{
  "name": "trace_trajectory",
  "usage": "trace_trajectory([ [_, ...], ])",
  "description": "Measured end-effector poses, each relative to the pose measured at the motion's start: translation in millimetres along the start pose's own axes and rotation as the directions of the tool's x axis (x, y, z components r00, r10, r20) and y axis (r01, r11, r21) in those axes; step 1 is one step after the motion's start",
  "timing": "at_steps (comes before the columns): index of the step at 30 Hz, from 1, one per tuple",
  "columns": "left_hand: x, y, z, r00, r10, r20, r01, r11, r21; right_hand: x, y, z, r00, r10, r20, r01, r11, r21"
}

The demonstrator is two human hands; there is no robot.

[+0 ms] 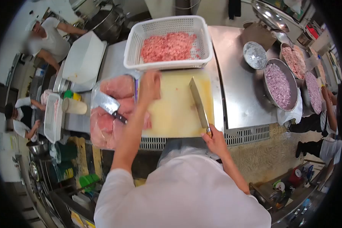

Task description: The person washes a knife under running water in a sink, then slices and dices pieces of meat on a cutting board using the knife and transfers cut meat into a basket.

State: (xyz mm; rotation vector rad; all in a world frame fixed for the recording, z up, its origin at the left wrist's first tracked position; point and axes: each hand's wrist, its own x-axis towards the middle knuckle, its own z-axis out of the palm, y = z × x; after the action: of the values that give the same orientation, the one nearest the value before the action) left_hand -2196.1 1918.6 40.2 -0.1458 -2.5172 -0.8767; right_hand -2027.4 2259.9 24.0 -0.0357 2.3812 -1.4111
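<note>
My right hand (216,141) is wrapped round the wooden handle of a long knife (198,100). The blade lies along the right side of the yellowish cutting board (171,110), its tip pointing away from me. Over the board's far left corner, my left hand (151,85) is blurred by motion; whether it holds anything is not visible. To its left, large pieces of raw meat (117,86) fill a shallow tray, partly hidden behind my left forearm. A cleaver (107,102) with a black handle rests on that meat.
Chopped meat (169,46) lies in a white perforated basket (130,60) beyond the board. On the right steel table (239,106) stand a metal bowl (254,55) and pans of chopped pinkish food (278,85). Co-workers (51,36) stand at left and right.
</note>
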Motion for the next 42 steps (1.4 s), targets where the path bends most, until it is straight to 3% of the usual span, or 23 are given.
trace_trajectory([
  [1,39,3,-17,0.994,-0.09,0.068,0.089,0.996,0.023,3,4,1,0.999,0.022,0.024,-0.025,0.993,0.12],
  [2,60,-10,-25,0.985,0.156,-0.072,-0.149,0.985,0.09,4,8,4,0.997,0.05,0.057,-0.062,0.97,0.237],
  [4,88,0,-56,0.919,0.322,-0.228,-0.301,0.946,0.123,2,8,6,0.983,0.104,0.153,-0.164,0.873,0.459],
  [7,48,13,-90,0.994,-0.042,-0.104,0.047,0.998,0.047,1,7,-3,0.927,0.231,0.294,-0.364,0.739,0.567],
  [8,25,-7,-85,0.963,-0.27,-0.012,0.27,0.963,0.008,2,4,-4,0.929,0.251,0.27,-0.364,0.74,0.565],
  [9,-5,-36,-83,0.992,-0.076,0.103,0.05,0.971,0.232,3,4,-4,0.93,0.251,0.267,-0.362,0.747,0.558],
  [11,-72,-94,-82,0.924,-0.146,0.352,0.036,0.953,0.3,3,7,-3,0.932,0.263,0.249,-0.359,0.758,0.544],
  [12,-102,-105,-83,0.811,-0.359,0.461,0.291,0.932,0.214,2,6,-3,0.934,0.269,0.235,-0.355,0.764,0.538],
  [14,-143,-81,-92,0.828,-0.412,0.381,0.344,0.909,0.234,3,7,-2,0.934,0.272,0.231,-0.354,0.774,0.525],
  [17,-156,-29,-87,0.734,-0.577,0.36,0.562,0.812,0.155,6,8,1,0.939,0.252,0.233,-0.338,0.802,0.493],
  [20,-165,-33,-69,0.733,-0.572,0.367,0.508,0.82,0.263,9,9,1,0.94,0.255,0.225,-0.332,0.831,0.447],
  [23,-177,-25,-49,0.8,-0.557,0.223,0.468,0.812,0.348,12,8,-1,0.937,0.258,0.236,-0.337,0.847,0.411],
  [26,-180,-10,-40,0.831,-0.504,0.235,0.383,0.826,0.415,12,7,4,0.937,0.273,0.219,-0.339,0.862,0.376],
  [29,-169,9,-23,0.824,-0.531,0.197,0.406,0.796,0.449,10,3,5,0.944,0.259,0.204,-0.318,0.876,0.361],
  [35,-127,32,64,0.903,-0.354,0.243,0.34,0.935,0.097,10,1,4,0.959,0.206,0.192,-0.265,0.891,0.368],
  [38,-112,50,94,0.854,-0.404,0.329,0.424,0.906,0.012,9,3,1,0.961,0.193,0.197,-0.256,0.891,0.374],
  [41,-117,55,82,0.888,-0.37,0.273,0.38,0.925,0.017,7,9,0,0.96,0.207,0.191,-0.267,0.881,0.39],
  [42,-117,54,79,0.938,-0.23,0.259,0.237,0.971,0.003,8,10,0,0.963,0.201,0.178,-0.257,0.88,0.4],
])
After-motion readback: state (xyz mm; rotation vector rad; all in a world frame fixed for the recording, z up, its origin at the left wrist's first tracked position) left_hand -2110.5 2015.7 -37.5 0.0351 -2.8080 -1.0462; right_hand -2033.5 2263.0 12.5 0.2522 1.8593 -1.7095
